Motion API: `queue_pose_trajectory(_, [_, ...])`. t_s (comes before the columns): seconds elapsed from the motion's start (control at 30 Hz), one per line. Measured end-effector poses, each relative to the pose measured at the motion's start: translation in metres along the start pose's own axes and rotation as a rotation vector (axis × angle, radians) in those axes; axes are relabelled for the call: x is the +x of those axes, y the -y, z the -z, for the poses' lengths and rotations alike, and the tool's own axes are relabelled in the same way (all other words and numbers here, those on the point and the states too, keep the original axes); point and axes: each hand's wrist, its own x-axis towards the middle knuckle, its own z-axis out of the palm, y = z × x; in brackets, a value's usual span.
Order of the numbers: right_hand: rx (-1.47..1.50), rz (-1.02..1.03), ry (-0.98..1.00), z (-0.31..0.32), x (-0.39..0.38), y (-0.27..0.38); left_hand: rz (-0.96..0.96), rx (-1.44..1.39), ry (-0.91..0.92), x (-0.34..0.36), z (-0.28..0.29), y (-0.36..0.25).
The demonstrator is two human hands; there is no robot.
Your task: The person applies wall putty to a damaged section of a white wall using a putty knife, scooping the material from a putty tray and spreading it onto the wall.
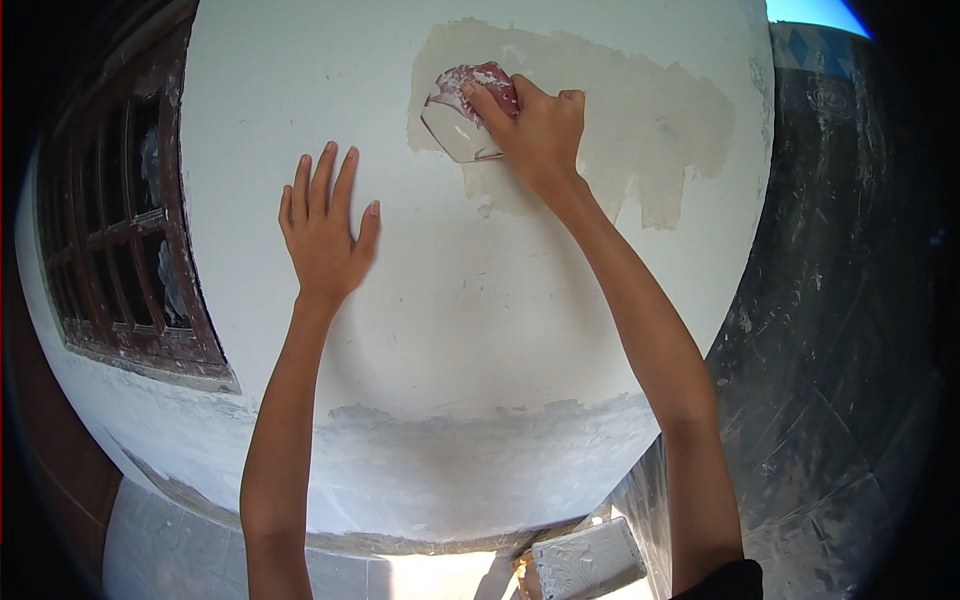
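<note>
On the white wall (440,290) my left hand (328,235) rests flat with fingers stretched out and holds nothing. My right hand (545,125) grips a putty scraper (472,88), its dark red grip smeared with white and its broad pale blade lying against the wall. The scraper sits over the left part of an uneven beige patch of filler (640,115), which spreads to the right behind my hand. Part of the tool is hidden by my thumb and fingers.
To the left is a brown wooden window frame (205,330) with several panes. A rough grey band (480,440) runs along the lower wall. Below stands a container smeared with white (590,560). Dark plastic sheeting (830,300) hangs to the right, past the wall's edge.
</note>
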Motion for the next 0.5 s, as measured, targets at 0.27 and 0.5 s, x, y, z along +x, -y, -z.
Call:
queue_pose_trajectory(0.27, [-0.345, -0.124, -0.135, 0.057, 0.019, -0.088, 0.004, -0.009, -0.001, -0.001, -0.001, -0.001])
queue_pose_trajectory(0.5, [-0.366, -0.406, -0.361, 0.094, 0.026, -0.089, 0.015, -0.006, -0.012, -0.004, -0.003, 0.000])
